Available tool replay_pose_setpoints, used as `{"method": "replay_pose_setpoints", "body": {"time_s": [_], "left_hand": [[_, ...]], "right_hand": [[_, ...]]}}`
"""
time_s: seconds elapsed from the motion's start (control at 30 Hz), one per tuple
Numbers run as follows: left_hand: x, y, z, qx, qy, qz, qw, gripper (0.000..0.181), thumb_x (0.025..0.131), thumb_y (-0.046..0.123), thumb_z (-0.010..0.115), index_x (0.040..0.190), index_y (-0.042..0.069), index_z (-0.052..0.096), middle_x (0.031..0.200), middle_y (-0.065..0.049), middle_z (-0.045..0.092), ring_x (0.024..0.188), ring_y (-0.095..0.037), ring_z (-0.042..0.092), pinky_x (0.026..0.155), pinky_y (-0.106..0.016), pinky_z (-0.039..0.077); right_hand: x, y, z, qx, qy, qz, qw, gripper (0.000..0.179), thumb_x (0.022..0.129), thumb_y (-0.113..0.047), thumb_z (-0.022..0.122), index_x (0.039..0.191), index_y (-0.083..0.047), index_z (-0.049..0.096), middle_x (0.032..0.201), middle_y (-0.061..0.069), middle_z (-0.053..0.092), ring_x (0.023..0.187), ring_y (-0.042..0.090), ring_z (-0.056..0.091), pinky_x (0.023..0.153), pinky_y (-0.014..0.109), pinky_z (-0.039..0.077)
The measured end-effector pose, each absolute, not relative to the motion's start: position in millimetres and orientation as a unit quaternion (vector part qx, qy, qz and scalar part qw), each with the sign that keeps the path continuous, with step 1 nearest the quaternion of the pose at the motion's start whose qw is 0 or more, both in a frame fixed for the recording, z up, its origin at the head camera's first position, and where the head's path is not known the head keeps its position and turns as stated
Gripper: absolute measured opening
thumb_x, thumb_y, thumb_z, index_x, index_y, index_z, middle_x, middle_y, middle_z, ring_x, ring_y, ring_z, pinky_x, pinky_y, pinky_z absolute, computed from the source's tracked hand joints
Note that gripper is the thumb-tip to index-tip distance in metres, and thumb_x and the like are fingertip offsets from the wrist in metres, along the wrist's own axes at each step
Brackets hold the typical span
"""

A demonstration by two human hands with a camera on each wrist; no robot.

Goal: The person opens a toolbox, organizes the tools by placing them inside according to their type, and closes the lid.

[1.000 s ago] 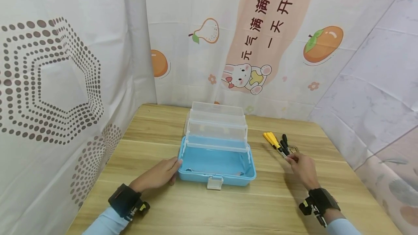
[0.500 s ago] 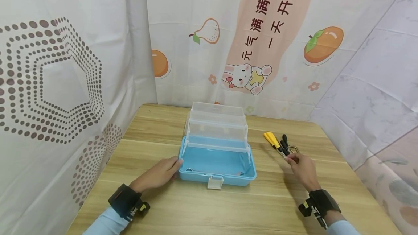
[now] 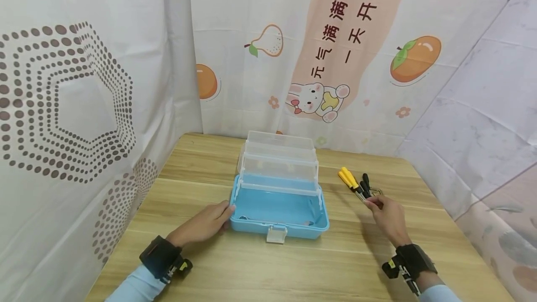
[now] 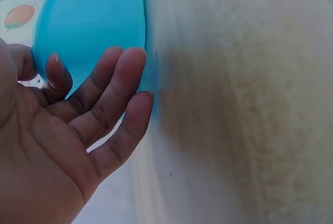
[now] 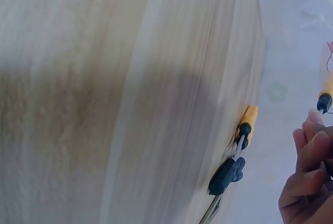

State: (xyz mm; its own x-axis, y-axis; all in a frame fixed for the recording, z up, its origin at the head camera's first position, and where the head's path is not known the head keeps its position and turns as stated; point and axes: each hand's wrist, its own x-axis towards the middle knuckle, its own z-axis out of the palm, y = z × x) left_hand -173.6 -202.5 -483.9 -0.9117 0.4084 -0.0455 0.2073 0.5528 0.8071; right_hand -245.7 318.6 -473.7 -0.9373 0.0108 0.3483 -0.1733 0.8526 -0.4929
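On the wooden table stands a light blue toolbox [image 3: 278, 232] with its clear lid and trays raised behind. My left hand [image 3: 203, 223] holds its left wall, thumb at the rim; in the left wrist view the hand's fingers [image 4: 114, 86] lie along the outer side. To the right, my right hand [image 3: 388, 218] pinches the metal shaft of a yellow-handled screwdriver [image 3: 350, 177]. Its yellow and black handle sticks out beyond the fingertips in the right wrist view. Beside it lie another yellow-handled screwdriver [image 5: 248, 122] and black-handled tools [image 5: 226, 176].
A clear latch [image 3: 276, 235] hangs at the toolbox front. A small ring-shaped item [image 3: 243, 218] lies inside at the front left corner. Bent metal [image 3: 377, 191] shows beside the black handles. Patterned curtains [image 3: 235, 73] enclose the table [image 3: 235, 274] at the back and sides.
The pinched screwdriver's yellow handle has risen slightly and spread apart from the other yellow handle. My right hand has shifted a little left. My left hand and the toolbox stay as they were.
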Motion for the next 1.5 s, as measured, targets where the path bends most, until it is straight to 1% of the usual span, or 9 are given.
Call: {"method": "replay_pose_setpoints", "body": {"time_s": [0.53,0.73,0.97,1.2,1.5], "left_hand": [[-174,-202,-484,0.176,0.878,0.430,0.113,0.044,0.113,0.048,0.031,0.099,0.014,0.055,0.079,-0.005,0.063,0.068,-0.016,0.056,0.063,-0.030,0.045],[-174,-202,-485,0.179,0.875,0.436,0.108,0.044,0.113,0.047,0.031,0.100,0.013,0.056,0.079,-0.003,0.062,0.069,-0.018,0.058,0.064,-0.032,0.047],[-173,-203,-488,0.176,0.879,0.430,0.106,0.047,0.113,0.050,0.027,0.100,0.014,0.055,0.077,-0.001,0.062,0.068,-0.017,0.058,0.065,-0.032,0.048],[-172,-203,-488,0.178,0.878,0.430,0.107,0.047,0.113,0.049,0.026,0.100,0.014,0.055,0.077,-0.001,0.063,0.068,-0.017,0.058,0.064,-0.032,0.047],[-172,-203,-490,0.179,0.878,0.432,0.105,0.048,0.112,0.051,0.026,0.100,0.015,0.055,0.078,-0.001,0.063,0.069,-0.018,0.059,0.065,-0.033,0.048]], "right_hand": [[-239,306,-469,0.050,-0.942,0.285,0.171,0.015,0.099,-0.015,0.072,0.099,-0.001,0.074,0.082,0.014,0.070,0.062,0.014,0.051,0.051,0.025,0.040],[-238,303,-467,0.046,-0.940,0.289,0.173,0.012,0.099,-0.013,0.072,0.099,-0.001,0.074,0.079,0.014,0.068,0.060,0.013,0.051,0.049,0.025,0.040],[-237,301,-466,0.051,-0.937,0.298,0.173,0.013,0.100,-0.015,0.071,0.100,-0.003,0.074,0.079,0.014,0.067,0.058,0.013,0.051,0.047,0.026,0.041],[-237,297,-464,0.059,-0.938,0.295,0.174,0.012,0.099,-0.014,0.071,0.101,-0.003,0.074,0.080,0.014,0.068,0.059,0.014,0.052,0.048,0.026,0.041],[-235,289,-458,0.081,-0.932,0.308,0.172,0.011,0.099,-0.015,0.071,0.102,-0.004,0.074,0.080,0.014,0.067,0.056,0.013,0.053,0.047,0.026,0.042]]}}
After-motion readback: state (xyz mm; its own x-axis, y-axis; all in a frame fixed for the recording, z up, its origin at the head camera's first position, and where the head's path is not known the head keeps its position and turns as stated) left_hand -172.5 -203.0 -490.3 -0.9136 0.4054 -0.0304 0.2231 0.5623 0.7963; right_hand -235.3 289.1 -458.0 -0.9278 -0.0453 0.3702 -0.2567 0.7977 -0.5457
